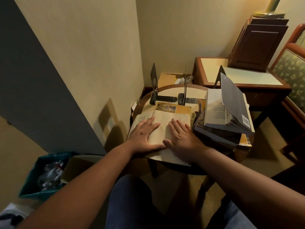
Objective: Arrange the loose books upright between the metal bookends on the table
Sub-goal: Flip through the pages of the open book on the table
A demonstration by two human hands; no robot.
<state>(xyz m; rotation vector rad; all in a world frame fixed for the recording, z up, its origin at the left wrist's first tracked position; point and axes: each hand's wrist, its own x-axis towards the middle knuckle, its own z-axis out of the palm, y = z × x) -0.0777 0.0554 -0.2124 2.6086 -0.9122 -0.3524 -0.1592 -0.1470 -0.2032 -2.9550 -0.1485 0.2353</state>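
Note:
A cream-paged book (162,119) lies flat at the front of the small round table (168,90). My left hand (145,133) and my right hand (180,138) both press on it with flat, spread fingers, thumbs nearly touching. Behind it lies a yellow book with a picture cover (173,108). Two black metal bookends (154,83) (185,90) stand upright at the back of the table with nothing between them. On the right, a pile of books (219,134) carries a grey-covered book (234,104) lying open with its cover raised.
A third dark bookend (220,78) stands behind the pile. A wooden side table (212,70) with a dark cabinet sits at the back right, an upholstered chair (292,70) at the far right. A teal bin (47,176) and a cardboard box stand on the floor at left.

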